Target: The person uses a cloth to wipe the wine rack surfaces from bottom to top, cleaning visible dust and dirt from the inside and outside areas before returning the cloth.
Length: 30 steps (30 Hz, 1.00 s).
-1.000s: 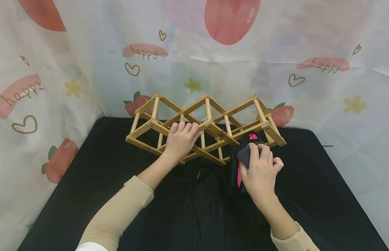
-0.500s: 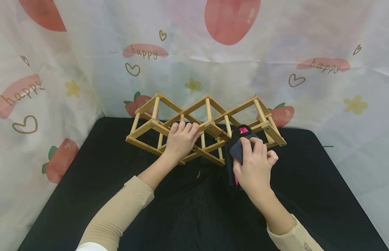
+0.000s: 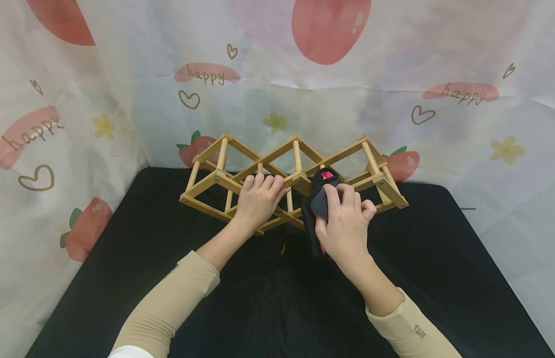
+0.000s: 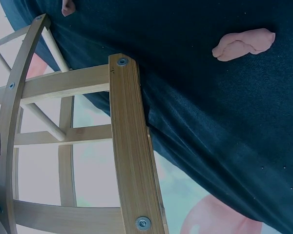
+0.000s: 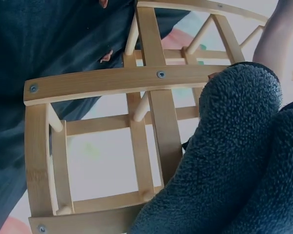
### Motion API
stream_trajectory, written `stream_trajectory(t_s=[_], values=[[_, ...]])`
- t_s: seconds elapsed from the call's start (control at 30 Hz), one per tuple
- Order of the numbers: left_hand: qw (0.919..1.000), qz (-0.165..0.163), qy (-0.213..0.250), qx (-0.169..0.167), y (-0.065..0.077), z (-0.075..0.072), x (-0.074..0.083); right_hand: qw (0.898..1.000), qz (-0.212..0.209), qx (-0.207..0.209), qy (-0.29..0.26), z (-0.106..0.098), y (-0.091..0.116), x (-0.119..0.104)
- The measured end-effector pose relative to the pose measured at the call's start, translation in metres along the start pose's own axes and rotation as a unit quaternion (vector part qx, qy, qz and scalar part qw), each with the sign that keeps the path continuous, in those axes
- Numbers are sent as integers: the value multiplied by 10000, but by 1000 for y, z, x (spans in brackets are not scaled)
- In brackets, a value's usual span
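Observation:
A folding lattice rack of pale wooden slats and dowels (image 3: pixel 344 150) stands stretched out on the black-covered table. My left hand (image 3: pixel 258 201) grips its front middle part, fingers bent over the slats. To the right of it, my right hand (image 3: pixel 346 226) holds a bunched fuzzy cloth (image 3: pixel 319 204), dark blue-grey with black and bright pink parts, against the rack's front. In the right wrist view the plush cloth (image 5: pixel 234 112) covers part of a slat. The left wrist view shows the rack's end slat (image 4: pixel 122 122), but not the left fingers' grip.
A small brown scrap (image 3: pixel 283 248) lies on the black tablecloth (image 3: pixel 268 308) in front of the rack. Seen from the left wrist, a pinkish lump (image 4: pixel 243 44) lies on that cloth. Behind stands a white printed curtain (image 3: pixel 138 64).
My right hand has slid left along the rack with the fuzzy cloth, which now hides the brown patch on a slat. My left hand and the rack have stayed put.

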<state>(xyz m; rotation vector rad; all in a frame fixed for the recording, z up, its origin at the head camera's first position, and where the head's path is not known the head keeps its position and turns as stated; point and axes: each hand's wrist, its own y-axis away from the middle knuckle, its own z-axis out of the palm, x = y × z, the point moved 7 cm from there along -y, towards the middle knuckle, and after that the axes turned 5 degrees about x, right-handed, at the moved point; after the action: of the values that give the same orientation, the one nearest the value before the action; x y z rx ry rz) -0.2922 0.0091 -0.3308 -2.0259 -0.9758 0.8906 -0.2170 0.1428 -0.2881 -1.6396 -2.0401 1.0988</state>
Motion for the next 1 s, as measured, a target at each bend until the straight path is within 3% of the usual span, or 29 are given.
stream_trajectory(t_s=[0.33, 0.67, 1.0], values=[[9999, -26, 96, 38, 0, -1, 0, 9998, 123, -69, 156, 12, -11, -1], [9998, -38, 173, -11, 0, -1, 0, 9973, 261, -435, 538, 25, -19, -3], [9999, 29, 138, -19, 0, 0, -1, 9967, 172, -417, 681, 29, -16, 0]])
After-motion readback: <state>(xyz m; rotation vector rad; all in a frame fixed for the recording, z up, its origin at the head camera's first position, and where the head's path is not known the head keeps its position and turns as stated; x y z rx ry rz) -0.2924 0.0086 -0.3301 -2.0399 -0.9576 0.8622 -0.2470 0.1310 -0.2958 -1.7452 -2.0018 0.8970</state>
